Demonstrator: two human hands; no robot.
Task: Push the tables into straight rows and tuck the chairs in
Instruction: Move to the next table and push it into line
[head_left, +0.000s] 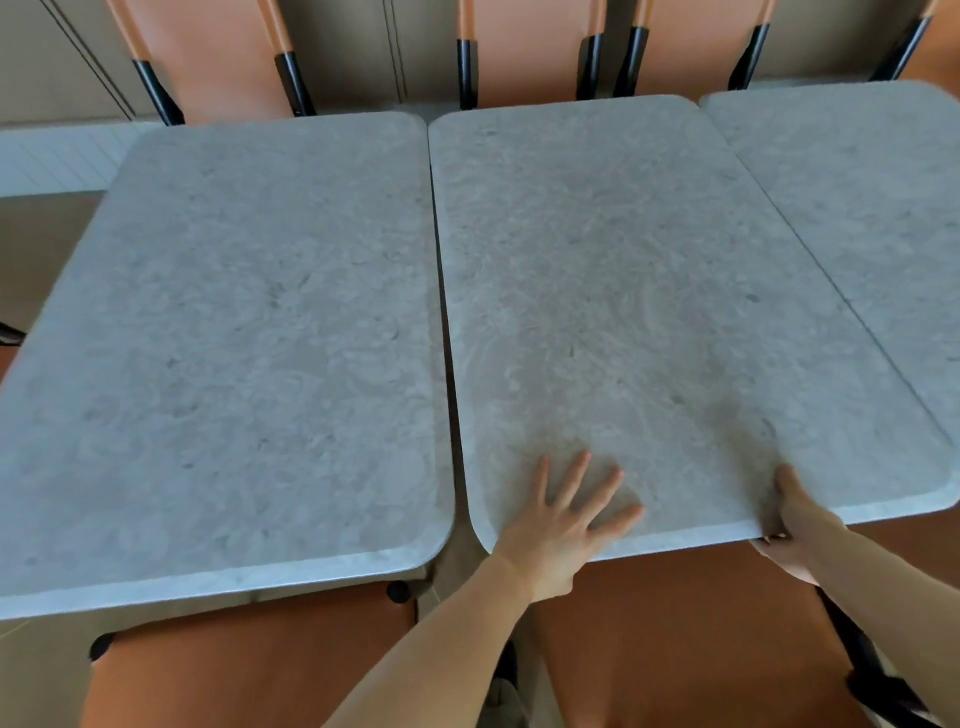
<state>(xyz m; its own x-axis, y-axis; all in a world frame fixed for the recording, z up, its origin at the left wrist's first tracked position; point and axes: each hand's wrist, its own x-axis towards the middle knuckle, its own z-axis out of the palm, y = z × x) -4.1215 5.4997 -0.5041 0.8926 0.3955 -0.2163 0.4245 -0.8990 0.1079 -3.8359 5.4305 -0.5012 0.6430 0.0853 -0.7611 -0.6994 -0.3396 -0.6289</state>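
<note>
Tables: the middle surface (623, 291) sits skewed between its neighbours, left hand (558, 525) pressed flat with fingers spread at its near edge, right hand (792, 519) gripping that edge, so pivot it gently until both seams close evenly

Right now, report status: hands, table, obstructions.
Left hand flat on middle table. Right hand grips its near edge. Slim gap to left table. Nothing on top.
</note>
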